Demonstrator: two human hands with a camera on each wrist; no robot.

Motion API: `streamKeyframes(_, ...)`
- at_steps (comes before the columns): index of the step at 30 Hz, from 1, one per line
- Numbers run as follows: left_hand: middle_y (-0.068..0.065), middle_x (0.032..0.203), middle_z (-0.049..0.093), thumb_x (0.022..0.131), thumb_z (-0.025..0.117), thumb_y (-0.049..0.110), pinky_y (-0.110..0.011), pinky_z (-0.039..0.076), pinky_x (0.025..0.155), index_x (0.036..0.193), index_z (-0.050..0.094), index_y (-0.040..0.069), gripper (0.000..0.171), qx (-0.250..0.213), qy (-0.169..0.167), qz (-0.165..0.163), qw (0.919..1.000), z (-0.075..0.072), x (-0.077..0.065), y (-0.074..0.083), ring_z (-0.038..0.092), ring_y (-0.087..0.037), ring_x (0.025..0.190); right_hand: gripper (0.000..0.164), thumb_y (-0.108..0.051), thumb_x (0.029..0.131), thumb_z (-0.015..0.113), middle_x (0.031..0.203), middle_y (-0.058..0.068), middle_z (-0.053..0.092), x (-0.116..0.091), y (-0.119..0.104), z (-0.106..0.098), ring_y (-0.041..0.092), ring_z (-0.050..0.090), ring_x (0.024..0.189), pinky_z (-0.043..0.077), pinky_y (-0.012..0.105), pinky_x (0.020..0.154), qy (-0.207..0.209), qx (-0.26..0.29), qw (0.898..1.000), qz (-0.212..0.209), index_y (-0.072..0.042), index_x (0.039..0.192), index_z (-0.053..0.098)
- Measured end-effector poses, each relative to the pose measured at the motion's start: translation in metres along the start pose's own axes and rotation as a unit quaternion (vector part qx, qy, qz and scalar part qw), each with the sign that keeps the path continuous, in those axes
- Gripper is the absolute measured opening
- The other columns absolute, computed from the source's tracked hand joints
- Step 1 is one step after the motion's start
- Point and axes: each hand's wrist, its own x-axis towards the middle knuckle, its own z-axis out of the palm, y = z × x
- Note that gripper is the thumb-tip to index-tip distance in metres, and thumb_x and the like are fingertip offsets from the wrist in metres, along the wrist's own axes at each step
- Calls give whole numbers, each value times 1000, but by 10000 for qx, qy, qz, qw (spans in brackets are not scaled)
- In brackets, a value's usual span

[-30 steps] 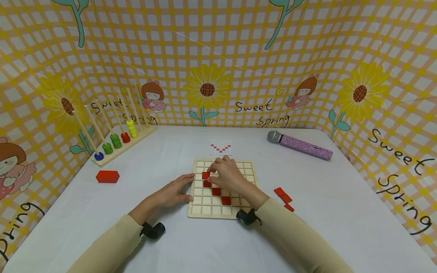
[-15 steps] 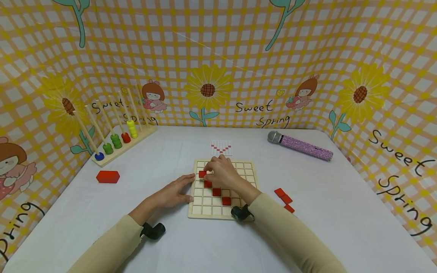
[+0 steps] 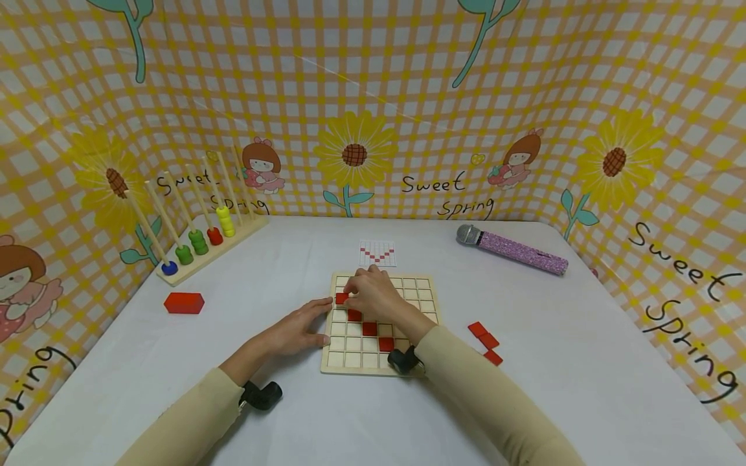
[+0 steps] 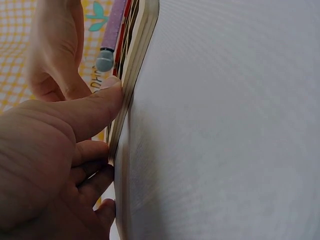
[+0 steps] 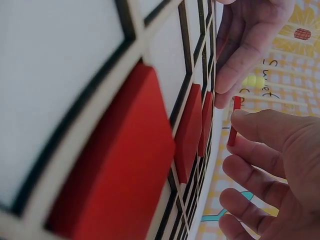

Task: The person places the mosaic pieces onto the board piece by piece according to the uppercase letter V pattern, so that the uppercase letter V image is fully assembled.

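Note:
In the head view, a pale wooden grid board [image 3: 352,359] lies on the table. Three red square tiles sit in its cells, stepping diagonally; the middle one is this red tile [image 3: 370,329]. My right hand [image 3: 377,296] pinches another red tile [image 3: 341,298] between thumb and index finger, over the upper left cells. The right wrist view has that tile edge-on, standing off the grid, the other fingers loosely bent. My left hand [image 3: 294,329] rests at the board's left side, thumb and fingertips touching its edge, as the left wrist view also has it.
A small card [image 3: 377,253] with a red V pattern lies behind the board. Three loose red tiles [image 3: 489,340] lie to its right. Around the table are a glittery microphone [image 3: 521,251], a red block [image 3: 184,303] and a peg stand [image 3: 247,226] with coloured beads.
My right hand has shifted left and slightly away from me with the pinched tile, towards the board's left edge. The left hand stays in place.

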Motion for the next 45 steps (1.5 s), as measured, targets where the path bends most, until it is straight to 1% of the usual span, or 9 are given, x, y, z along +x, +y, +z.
streamKeyframes(7, -14, 155, 27, 88, 66, 20, -52, 26, 113, 143, 35, -1, 68, -44, 10, 83, 10000, 0, 0, -1, 25, -34, 143, 21, -27, 82, 73, 95, 1, 66, 4, 0, 2, 21, 50, 89, 41, 36, 80, -64, 108, 9998, 130, -13, 97, 74)
streamKeyframes(13, -14, 155, 27, 88, 67, 21, -53, 26, 113, 143, 35, -2, 68, -22, 28, 106, 9999, 0, 0, -2, 25, -34, 143, 21, -28, 84, 71, 96, 1, 66, 6, 0, 4, 21, 51, 91, 42, 37, 81, -236, 35, 9996, 174, -14, 100, 74)
streamKeyframes(17, -14, 155, 26, 88, 67, 20, -53, 26, 113, 143, 35, -2, 68, -9, 23, 97, 10000, 0, 0, -1, 25, -34, 143, 22, -28, 83, 71, 96, 0, 66, 7, 1, 6, 20, 51, 90, 43, 37, 83, -267, 26, 9995, 177, -14, 100, 74)
streamKeyframes(22, -12, 156, 25, 87, 67, 21, -52, 25, 114, 144, 34, -1, 69, 1, -13, 7, 10000, 0, -1, 0, 23, -33, 144, 22, -30, 83, 72, 94, 0, 65, 8, 4, 7, 19, 51, 88, 42, 36, 80, -274, -15, 9995, 154, -15, 98, 74)
streamKeyframes(35, -14, 156, 25, 89, 65, 23, -55, 25, 113, 144, 33, -2, 69, -19, -35, 82, 10000, 0, -1, -2, 23, -35, 144, 22, -31, 83, 72, 94, -1, 65, 8, 4, 9, 19, 51, 86, 42, 35, 78, -366, -104, 9993, 58, -17, 100, 74)
streamKeyframes(45, -12, 156, 24, 89, 66, 23, -54, 25, 113, 145, 32, 0, 70, -34, -67, -15, 10000, -1, -1, 0, 22, -34, 144, 22, -31, 84, 70, 93, -1, 65, 8, 4, 8, 19, 48, 84, 41, 34, 76, -421, -137, 9990, 37, -16, 101, 73)
